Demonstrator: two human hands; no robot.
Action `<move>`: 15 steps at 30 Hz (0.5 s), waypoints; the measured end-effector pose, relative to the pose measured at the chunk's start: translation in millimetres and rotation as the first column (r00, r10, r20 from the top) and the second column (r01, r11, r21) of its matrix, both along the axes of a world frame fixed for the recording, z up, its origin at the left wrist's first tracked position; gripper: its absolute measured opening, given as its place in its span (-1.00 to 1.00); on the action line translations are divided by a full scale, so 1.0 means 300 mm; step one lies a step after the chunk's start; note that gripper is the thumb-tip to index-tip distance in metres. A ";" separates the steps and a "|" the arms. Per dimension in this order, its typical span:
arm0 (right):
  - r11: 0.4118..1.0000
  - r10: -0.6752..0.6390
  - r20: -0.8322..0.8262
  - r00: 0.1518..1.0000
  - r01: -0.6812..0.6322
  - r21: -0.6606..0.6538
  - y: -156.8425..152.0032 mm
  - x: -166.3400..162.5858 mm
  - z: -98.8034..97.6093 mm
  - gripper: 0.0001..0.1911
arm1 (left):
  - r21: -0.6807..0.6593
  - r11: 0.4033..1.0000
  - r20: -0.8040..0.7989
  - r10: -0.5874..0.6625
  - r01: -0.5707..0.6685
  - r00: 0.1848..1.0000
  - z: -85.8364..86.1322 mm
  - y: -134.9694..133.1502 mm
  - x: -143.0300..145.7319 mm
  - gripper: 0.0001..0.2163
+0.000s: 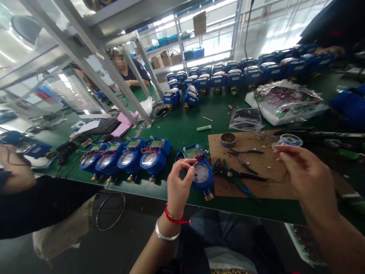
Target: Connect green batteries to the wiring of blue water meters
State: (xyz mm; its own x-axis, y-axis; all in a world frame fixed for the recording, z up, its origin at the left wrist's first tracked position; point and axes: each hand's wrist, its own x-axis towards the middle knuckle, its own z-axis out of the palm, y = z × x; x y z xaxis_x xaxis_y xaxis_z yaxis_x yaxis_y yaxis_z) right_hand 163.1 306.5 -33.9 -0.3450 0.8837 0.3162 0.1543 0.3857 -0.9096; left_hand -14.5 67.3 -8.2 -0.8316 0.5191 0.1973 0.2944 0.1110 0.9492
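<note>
A blue water meter point(203, 173) with an open top lies at the bench edge, its circuit board, display and thin wires showing. My left hand point(179, 184) is over its left side, thumb and forefinger pinched on something small and thin that I cannot make out. To the right, my right hand point(309, 175) is raised over the cardboard with its fingertips closed together; what they hold, if anything, is too small to tell. Just behind those fingertips is a spool of thin wire point(290, 140). Wire strippers point(228, 172) with green handles and pliers point(242, 159) lie between my hands.
Several opened meters point(154, 156) stand in a row on the left. A round tin point(228, 139) sits on the cardboard point(216, 142). Farther back are rows of blue meters point(218, 79) and a bag of wired parts point(285, 101). Co-workers sit at the left and across the bench.
</note>
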 end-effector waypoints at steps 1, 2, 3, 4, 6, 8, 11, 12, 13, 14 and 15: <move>0.980 -0.092 -0.142 0.986 0.065 -0.187 0.054 0.033 -0.013 -0.81 | 0.003 1.000 0.003 0.005 -0.005 1.000 -0.003 0.002 -0.001 -0.90; 0.927 -0.164 -0.268 0.949 0.056 -0.370 0.107 0.067 -0.029 -0.83 | 0.007 1.000 0.006 0.010 -0.010 1.000 -0.005 0.004 -0.002 -0.90; 0.861 -0.215 -0.348 0.913 0.009 -0.508 0.158 0.099 -0.045 -0.81 | 0.013 1.000 0.010 0.013 -0.013 1.000 -0.008 0.005 -0.002 -0.90; 0.815 -0.273 -0.390 0.880 -0.004 -0.579 0.205 0.129 -0.062 -0.77 | 0.019 1.000 0.015 0.014 -0.014 1.000 -0.010 0.007 -0.003 -0.90; 0.782 -0.350 -0.408 0.843 0.023 -0.622 0.284 0.178 -0.088 -0.72 | 0.036 0.999 0.027 0.016 -0.017 0.999 -0.014 0.010 -0.003 -0.89; 0.798 -0.390 -0.402 0.828 0.087 -0.596 0.346 0.205 -0.102 -0.63 | 0.059 0.998 0.045 0.022 -0.024 0.999 -0.018 0.012 -0.002 -0.89; 0.854 -0.353 -0.336 0.873 0.153 -0.498 0.416 0.204 -0.110 -0.51 | 0.097 0.995 0.058 0.033 -0.038 0.998 -0.025 0.016 0.003 -0.89; 0.874 -0.334 -0.293 0.896 0.177 -0.453 0.435 0.197 -0.113 -0.50 | 0.104 0.994 0.055 0.034 -0.040 0.998 -0.028 0.016 0.004 -0.89; 0.889 -0.325 -0.250 0.912 0.204 -0.411 0.453 0.188 -0.116 -0.51 | 0.107 0.993 0.050 0.036 -0.041 0.998 -0.030 0.017 0.005 -0.88; 0.899 -0.323 -0.212 0.922 0.229 -0.373 0.469 0.178 -0.121 -0.54 | 0.106 0.994 0.043 0.037 -0.041 0.998 -0.033 0.017 0.006 -0.88; 0.904 -0.327 -0.177 0.928 0.253 -0.344 0.485 0.169 -0.127 -0.56 | 0.102 0.994 0.037 0.039 -0.043 0.999 -0.034 0.017 0.006 -0.88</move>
